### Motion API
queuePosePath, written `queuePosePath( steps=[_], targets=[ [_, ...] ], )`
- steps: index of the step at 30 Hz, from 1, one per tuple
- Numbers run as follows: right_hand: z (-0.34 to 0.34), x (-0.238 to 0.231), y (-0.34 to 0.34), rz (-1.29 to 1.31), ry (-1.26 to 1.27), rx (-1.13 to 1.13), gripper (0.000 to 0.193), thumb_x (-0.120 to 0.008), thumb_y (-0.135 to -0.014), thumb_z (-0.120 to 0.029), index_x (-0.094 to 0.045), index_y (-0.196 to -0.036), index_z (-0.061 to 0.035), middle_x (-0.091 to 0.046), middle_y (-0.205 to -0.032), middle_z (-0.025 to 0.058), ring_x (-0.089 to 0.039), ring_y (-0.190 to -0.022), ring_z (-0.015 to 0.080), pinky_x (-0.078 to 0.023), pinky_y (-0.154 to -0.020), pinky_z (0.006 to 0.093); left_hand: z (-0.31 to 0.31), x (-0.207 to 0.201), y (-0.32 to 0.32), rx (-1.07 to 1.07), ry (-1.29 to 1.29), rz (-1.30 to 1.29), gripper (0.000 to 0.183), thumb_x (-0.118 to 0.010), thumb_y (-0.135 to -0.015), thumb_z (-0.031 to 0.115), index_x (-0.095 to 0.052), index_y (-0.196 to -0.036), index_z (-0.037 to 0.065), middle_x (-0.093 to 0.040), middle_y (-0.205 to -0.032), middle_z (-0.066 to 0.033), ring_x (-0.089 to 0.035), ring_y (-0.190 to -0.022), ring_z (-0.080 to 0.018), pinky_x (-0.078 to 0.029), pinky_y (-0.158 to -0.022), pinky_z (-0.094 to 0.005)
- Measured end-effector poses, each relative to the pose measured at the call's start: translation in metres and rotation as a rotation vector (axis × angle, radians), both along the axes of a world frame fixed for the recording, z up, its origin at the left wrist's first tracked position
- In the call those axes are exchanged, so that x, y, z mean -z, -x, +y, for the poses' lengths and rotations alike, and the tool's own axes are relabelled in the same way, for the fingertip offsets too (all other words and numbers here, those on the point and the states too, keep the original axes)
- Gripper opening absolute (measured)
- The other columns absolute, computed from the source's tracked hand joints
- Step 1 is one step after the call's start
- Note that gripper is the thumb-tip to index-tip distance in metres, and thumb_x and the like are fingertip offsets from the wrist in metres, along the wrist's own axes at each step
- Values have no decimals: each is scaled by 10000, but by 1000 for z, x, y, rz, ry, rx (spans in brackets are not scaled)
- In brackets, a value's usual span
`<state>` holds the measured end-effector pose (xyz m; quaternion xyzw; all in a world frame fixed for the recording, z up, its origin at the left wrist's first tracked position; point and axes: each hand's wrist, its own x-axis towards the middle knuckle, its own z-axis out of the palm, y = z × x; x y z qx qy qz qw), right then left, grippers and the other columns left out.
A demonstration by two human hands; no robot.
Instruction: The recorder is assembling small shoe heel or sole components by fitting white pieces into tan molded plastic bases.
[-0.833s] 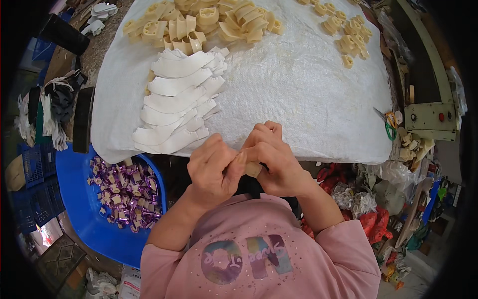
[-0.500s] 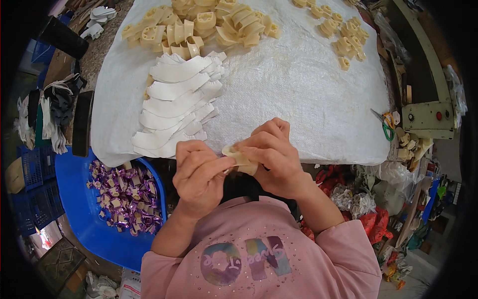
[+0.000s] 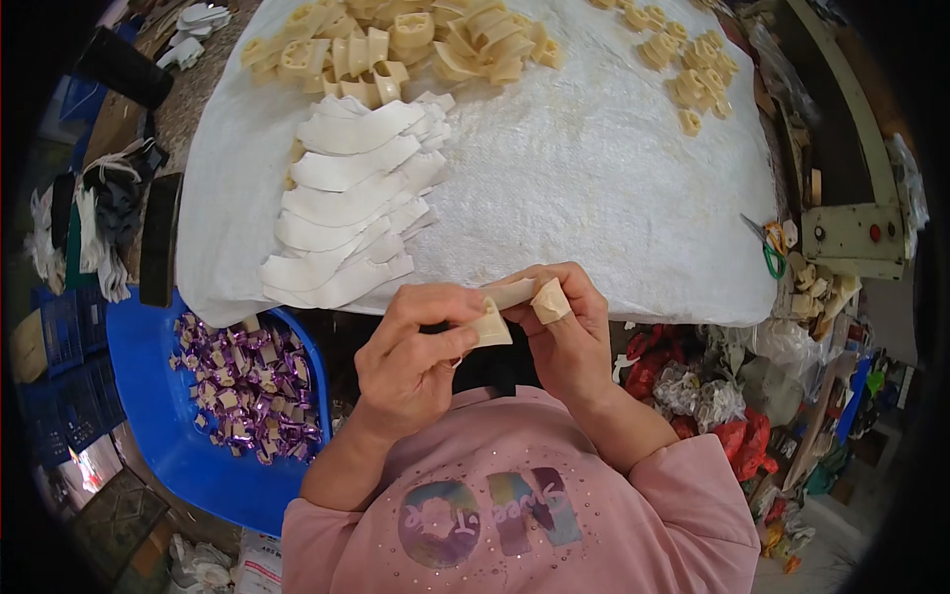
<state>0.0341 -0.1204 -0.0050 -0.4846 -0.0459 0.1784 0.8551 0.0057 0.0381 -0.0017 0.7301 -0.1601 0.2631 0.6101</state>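
the left hand [image 3: 416, 356] pinches a cream piece [image 3: 493, 329] in its fingertips. the right hand [image 3: 569, 342] is just beside it and holds a pale strip [image 3: 512, 293] that reaches to the left fingers. a beige wrap [image 3: 551, 301] sits on the right hand. both hands are by the near edge of the white-covered counter [image 3: 594, 188]. on it, curved white shapes [image 3: 346, 203] overlap in a row, with yellowish rings [image 3: 396, 49] piled behind. a blue tub [image 3: 148, 386] with shiny purple bits [image 3: 262, 391] is at the left.

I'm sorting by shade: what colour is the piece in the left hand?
The piece is pale cream, best in head view.
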Motion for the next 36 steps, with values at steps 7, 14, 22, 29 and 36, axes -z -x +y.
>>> queuePosePath(
  steps=[7,14,22,29,36],
  targets=[
    [-8,-10,6,72,29,-49,237,-416,-966,-116,-529,-1090,52,-582,-1097,151,-582,-999,191,-492,-881,330,-4,3,-6,-117,-393,-113,198,-642,-629,-82,-580,-811,-36,-566,-855,-144,-560,-695,-258,-443,-553,-317],
    [-2,-23,-4,-175,492,-135,244,-419,-958,-121,-553,-1077,45,-640,-995,140,-627,-903,177,-500,-799,276,-9,-7,-9,-172,-600,-128,152,-629,-661,-41,-573,-802,-25,-542,-830,-129,-512,-651,-233,-367,-501,-303],
    [-21,-12,-40,68,200,-305,299,-615,-874,-172,-563,-1099,17,-632,-969,105,-609,-900,172,-485,-829,300,0,4,-4,18,51,204,234,-641,-648,-162,-517,-777,-10,-599,-887,-140,-617,-785,-245,-496,-646,-300],
    [-18,-14,-45,15,259,-506,407,-727,-758,-56,-520,-1096,35,-623,-938,122,-605,-866,145,-519,-749,271,-2,-3,1,126,-145,102,227,-626,-695,-159,-471,-752,-3,-595,-892,-159,-615,-783,-246,-491,-627,-280],
    [-8,-2,-41,-70,401,-445,371,-626,-850,-139,-498,-1166,10,-656,-823,87,-591,-732,92,-476,-610,225,-3,1,-1,6,-43,231,184,-633,-714,-119,-558,-816,15,-591,-901,-170,-597,-746,-243,-469,-599,-271]
  ],
)
